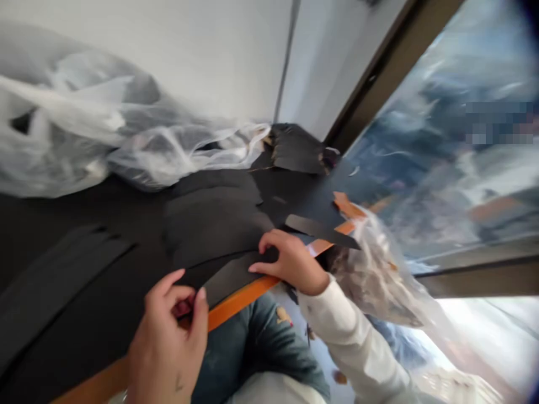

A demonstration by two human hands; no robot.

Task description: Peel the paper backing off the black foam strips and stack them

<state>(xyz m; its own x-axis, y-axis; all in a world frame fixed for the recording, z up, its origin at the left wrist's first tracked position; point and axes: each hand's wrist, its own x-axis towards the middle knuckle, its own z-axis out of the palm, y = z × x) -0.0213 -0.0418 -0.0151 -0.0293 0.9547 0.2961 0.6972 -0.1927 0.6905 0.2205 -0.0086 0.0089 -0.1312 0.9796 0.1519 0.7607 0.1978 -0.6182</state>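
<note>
Black sheets of thin material (210, 224) lie layered over an orange-edged table (240, 300). My right hand (290, 261), in a white sleeve, rests on the near edge of a black strip (236, 275), fingers bent and pressing on it. My left hand (168, 336) is closer to me at the table's edge, thumb and fingers pinched together on something small and reddish that I cannot make out. Narrow black strips (320, 230) stick out past the right hand.
Crumpled clear plastic bags (126, 140) lie at the back left against a white wall. Another clear bag (379, 269) with scraps hangs at the table's right end. More black pieces (298, 148) pile up in the far corner. My lap shows below the edge.
</note>
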